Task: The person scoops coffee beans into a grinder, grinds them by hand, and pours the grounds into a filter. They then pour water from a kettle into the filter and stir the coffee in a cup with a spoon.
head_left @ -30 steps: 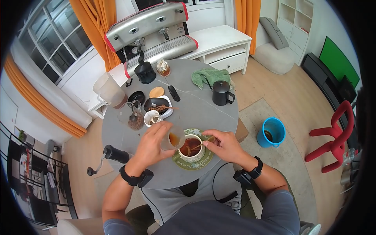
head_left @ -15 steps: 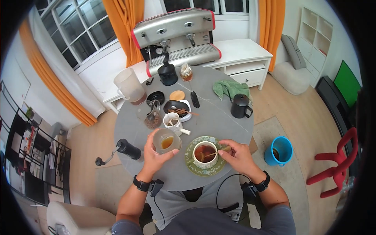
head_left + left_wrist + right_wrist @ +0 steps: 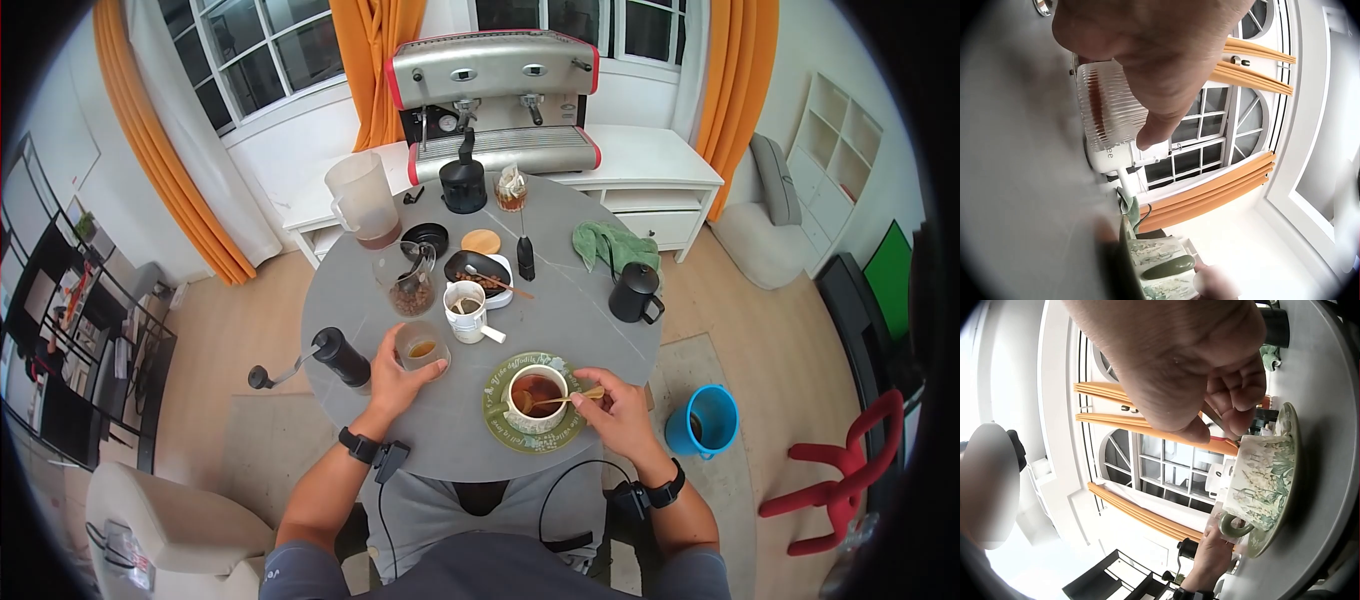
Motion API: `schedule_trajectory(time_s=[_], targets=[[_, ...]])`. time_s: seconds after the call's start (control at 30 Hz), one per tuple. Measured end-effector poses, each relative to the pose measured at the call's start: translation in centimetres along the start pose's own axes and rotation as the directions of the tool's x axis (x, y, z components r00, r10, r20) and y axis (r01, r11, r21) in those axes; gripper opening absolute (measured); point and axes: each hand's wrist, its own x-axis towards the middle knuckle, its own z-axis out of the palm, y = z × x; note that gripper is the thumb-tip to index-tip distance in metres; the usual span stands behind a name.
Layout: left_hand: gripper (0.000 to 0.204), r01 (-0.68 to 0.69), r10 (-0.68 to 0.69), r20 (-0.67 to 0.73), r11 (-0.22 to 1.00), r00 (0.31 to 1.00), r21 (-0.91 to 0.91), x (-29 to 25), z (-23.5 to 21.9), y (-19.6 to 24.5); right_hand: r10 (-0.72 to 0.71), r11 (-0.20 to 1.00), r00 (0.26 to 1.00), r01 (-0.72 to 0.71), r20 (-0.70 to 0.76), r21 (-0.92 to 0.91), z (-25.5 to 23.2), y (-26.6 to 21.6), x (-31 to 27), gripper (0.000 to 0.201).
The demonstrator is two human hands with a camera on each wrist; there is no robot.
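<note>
A clear ribbed glass (image 3: 424,346) with a little brown liquid in its bottom stands upright, low over the table, left of the cup. My left hand (image 3: 394,382) grips it, thumb along the near side and fingers round the far side. To its right, a floral teacup (image 3: 1260,478) holds reddish-brown liquid and sits on a green saucer (image 3: 496,414) with white lettering. My right hand (image 3: 622,414), at the cup's right rim, pinches the handle of a golden spoon (image 3: 553,401). The spoon's bowl dips into the liquid.
Behind the glass stand a white mug (image 3: 466,318), a black dish of beans (image 3: 470,270), and a glass server (image 3: 410,292). A hand grinder (image 3: 342,358) lies left of my left hand. A black kettle (image 3: 634,292) and green cloth (image 3: 612,245) are at the right.
My left hand has carried the glass leftward from the cup's rim and levelled it from a tilt. My right hand keeps the spoon in the cup. The head view has shifted.
</note>
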Motion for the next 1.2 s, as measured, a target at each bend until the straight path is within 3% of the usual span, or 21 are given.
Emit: schedule_trajectory(time_s=[0.33, 0.53, 0.6, 0.63, 0.7, 0.73, 0.8, 0.83, 0.9, 0.93, 1.03, 1.07, 1.13, 1.2], targets=[[0.080, -0.022, 0.021, 0.023, 1.000, 1.000, 0.021, 1.4, 0.8, -1.9, 0.004, 1.000, 1.000, -0.004, 0.025, 0.000, 0.0, 0.2, 0.0, 0.032], [0.089, -0.011, 0.013, 0.101, 1.000, 0.995, -0.016, 1.9, 0.6, -0.7, 0.022, 1.000, 0.999, -0.021, 0.029, -0.013, 0.1, 0.1, 0.0, 0.032], [0.098, -0.182, 0.186, -0.004, 0.965, 0.983, 0.188, 1.7, 0.6, 0.9, 0.013, 1.000, 1.000, -0.013, 0.026, -0.011, 0.1, 0.1, 0.0, 0.032], [0.098, -0.184, 0.189, -0.005, 0.965, 0.982, 0.189, 1.9, 0.5, 1.8, 0.011, 1.000, 1.000, -0.011, 0.023, -0.006, 0.1, 0.0, 0.0, 0.032], [0.102, -0.356, 0.354, 0.046, 0.908, 0.934, 0.222, 3.2, -0.1, 4.2, 0.023, 1.000, 0.999, -0.023, 0.032, -0.007, 0.1, -0.1, 0.1, 0.032], [0.102, -0.352, 0.352, 0.044, 0.909, 0.935, 0.221, 3.9, -0.5, 5.4, 0.036, 0.999, 0.998, -0.036, 0.042, -0.009, 0.0, -0.1, 0.0, 0.032], [0.098, -0.473, 0.390, 0.300, 0.832, 0.871, 0.289, 5.9, -1.0, 7.4, 0.051, 0.999, 0.998, -0.051, 0.038, 0.013, 0.2, -0.6, 0.0, 0.034], [0.098, -0.472, 0.391, 0.297, 0.834, 0.871, 0.287, 6.9, -1.0, 8.1, 0.063, 0.997, 0.998, -0.064, 0.028, 0.038, 0.3, -0.8, -0.1, 0.035], [0.093, -0.654, 0.402, 0.575, 0.677, 0.712, 0.336, 8.8, -1.0, 9.4, 0.061, 0.998, 0.998, -0.062, 0.032, 0.033, 0.2, -0.9, -0.1, 0.035], [0.093, -0.657, 0.407, 0.575, 0.676, 0.710, 0.334, 9.5, -0.8, 9.9, 0.062, 0.998, 0.997, -0.063, 0.038, 0.030, 0.2, -0.9, -0.1, 0.035], [0.087, -0.745, 0.201, 0.808, 0.554, 0.553, 0.372, 11.3, -0.1, 10.8, 0.046, 0.999, 0.998, -0.047, 0.040, 0.023, 0.2, -0.6, -0.1, 0.036], [0.087, -0.747, 0.206, 0.808, 0.551, 0.553, 0.371, 11.5, 0.2, 10.9, 0.042, 0.999, 0.998, -0.043, 0.037, 0.022, 0.1, -0.5, -0.1, 0.036], [0.083, -0.730, 0.055, 0.842, 0.531, 0.536, 0.430, 11.9, 0.7, 10.9, 0.042, 0.999, 0.998, -0.042, 0.036, 0.018, 0.1, -0.4, -0.1, 0.036], [0.081, -0.743, 0.069, 0.841, 0.511, 0.536, 0.432, 12.5, 1.1, 10.2, 0.035, 0.999, 0.999, -0.035, 0.033, 0.014, -0.1, -0.7, 0.0, 0.036]])
